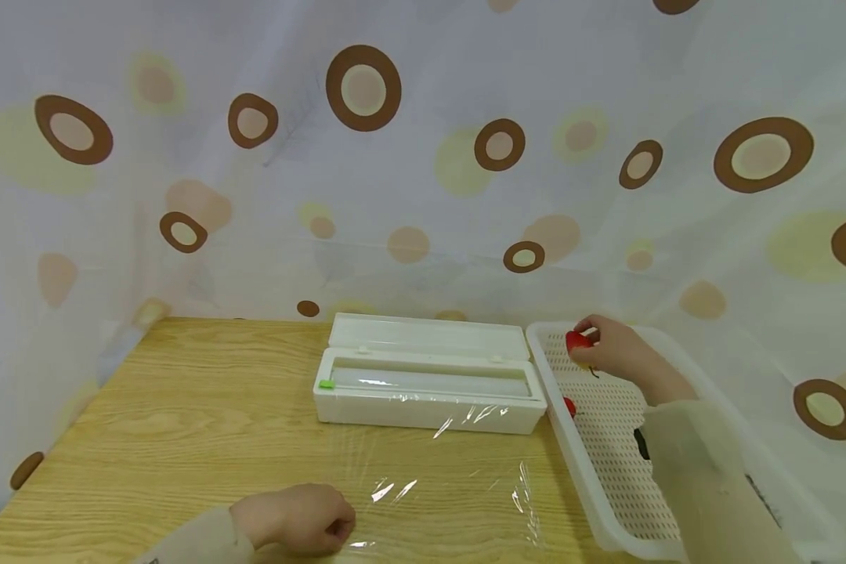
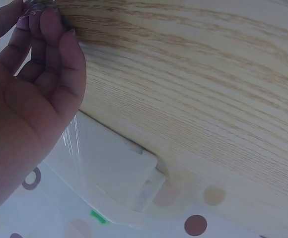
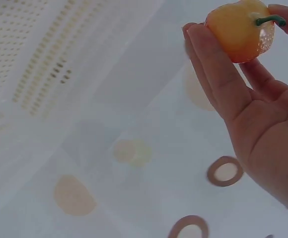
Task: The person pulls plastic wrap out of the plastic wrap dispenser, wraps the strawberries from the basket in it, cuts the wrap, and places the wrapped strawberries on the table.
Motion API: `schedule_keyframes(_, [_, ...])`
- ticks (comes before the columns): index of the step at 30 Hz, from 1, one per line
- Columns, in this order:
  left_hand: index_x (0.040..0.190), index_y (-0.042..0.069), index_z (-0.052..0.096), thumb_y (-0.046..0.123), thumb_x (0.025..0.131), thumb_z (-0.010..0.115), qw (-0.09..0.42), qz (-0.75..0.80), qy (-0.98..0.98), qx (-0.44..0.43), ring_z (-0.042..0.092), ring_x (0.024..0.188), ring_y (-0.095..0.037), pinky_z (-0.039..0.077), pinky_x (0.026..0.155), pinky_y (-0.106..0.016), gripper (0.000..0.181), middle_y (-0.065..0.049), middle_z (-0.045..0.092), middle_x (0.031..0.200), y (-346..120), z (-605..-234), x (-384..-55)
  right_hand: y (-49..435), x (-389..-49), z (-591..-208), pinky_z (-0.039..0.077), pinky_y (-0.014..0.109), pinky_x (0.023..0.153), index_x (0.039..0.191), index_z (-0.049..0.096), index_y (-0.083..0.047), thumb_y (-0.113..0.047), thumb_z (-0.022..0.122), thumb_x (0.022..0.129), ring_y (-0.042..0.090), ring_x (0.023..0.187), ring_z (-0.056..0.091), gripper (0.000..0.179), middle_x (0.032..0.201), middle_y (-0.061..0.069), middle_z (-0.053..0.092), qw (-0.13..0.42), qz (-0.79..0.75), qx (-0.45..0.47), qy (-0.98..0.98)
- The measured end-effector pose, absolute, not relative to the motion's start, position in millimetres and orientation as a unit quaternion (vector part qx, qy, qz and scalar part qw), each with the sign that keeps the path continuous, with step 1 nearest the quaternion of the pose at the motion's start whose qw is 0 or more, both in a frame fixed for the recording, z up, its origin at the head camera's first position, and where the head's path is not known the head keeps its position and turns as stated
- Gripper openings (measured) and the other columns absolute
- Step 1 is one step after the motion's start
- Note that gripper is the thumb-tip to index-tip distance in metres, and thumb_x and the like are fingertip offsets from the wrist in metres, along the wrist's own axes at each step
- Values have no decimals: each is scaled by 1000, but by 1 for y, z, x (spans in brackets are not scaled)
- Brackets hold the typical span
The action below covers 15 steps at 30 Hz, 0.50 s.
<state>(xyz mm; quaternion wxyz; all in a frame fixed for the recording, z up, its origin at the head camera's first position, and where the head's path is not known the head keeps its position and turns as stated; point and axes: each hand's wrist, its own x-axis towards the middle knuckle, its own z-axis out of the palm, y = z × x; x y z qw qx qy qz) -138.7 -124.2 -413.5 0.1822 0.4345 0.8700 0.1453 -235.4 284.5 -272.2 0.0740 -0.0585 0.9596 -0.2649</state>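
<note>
In the head view my left hand (image 1: 298, 518) is low on the table, pinching the near left corner of a clear sheet of cling film (image 1: 451, 489). The left wrist view shows crumpled film between thumb and fingertips. The sheet stretches from a white cling film dispenser (image 1: 430, 413), whose lid (image 1: 426, 337) stands raised at the back. Over the far end of a white perforated basket (image 1: 580, 478), my right hand (image 1: 623, 354) holds a small red-and-yellow fruit (image 3: 238, 32) with a green stem, between thumb and fingers. Another red fruit (image 1: 570, 407) lies inside, partly hidden by the basket's wall.
A green slider (image 1: 327, 384) sits at the dispenser's left end. Something dark (image 1: 641, 443) in the basket is mostly hidden by my right sleeve (image 1: 705, 470). Wooden tabletop (image 1: 183, 423) stretches to the left. A white patterned sheet (image 1: 409, 157) hangs behind and at both sides.
</note>
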Motion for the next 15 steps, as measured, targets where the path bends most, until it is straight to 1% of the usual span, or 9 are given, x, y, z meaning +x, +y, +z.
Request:
schedule_keyframes(2, [64, 15, 49, 7, 76, 61, 179, 144, 870, 436, 32, 55, 4, 29, 52, -11, 19, 16, 36, 60, -124, -413, -138, 267, -230, -265, 53, 34, 66, 122, 41, 9, -13, 58, 83, 30, 86, 57, 48, 119, 34, 49, 60, -259, -83, 961])
schedule_keyframes(6, [63, 15, 49, 7, 76, 61, 178, 144, 870, 437, 33, 55, 4, 30, 52, -11, 19, 16, 36, 59, -124, -412, -138, 235, -217, -256, 53, 32, 67, 122, 42, 6, -10, 59, 82, 32, 91, 56, 47, 121, 30, 51, 51, -241, -121, 962])
schedule_keyframes(10, [63, 15, 50, 7, 76, 61, 181, 145, 870, 435, 33, 55, 4, 30, 52, -11, 19, 16, 36, 59, -124, -411, -138, 211, -205, -256, 52, 31, 71, 119, 45, 4, -5, 61, 80, 29, 93, 54, 43, 116, 23, 55, 38, -228, -172, 958])
schedule_keyframes(15, [64, 15, 50, 6, 77, 61, 191, 149, 868, 433, 32, 55, 4, 30, 53, -11, 19, 16, 36, 60, -123, -409, -138, 186, -188, -267, 52, 34, 77, 116, 47, 4, 0, 63, 76, 25, 93, 54, 43, 111, 15, 55, 10, -204, -241, 949])
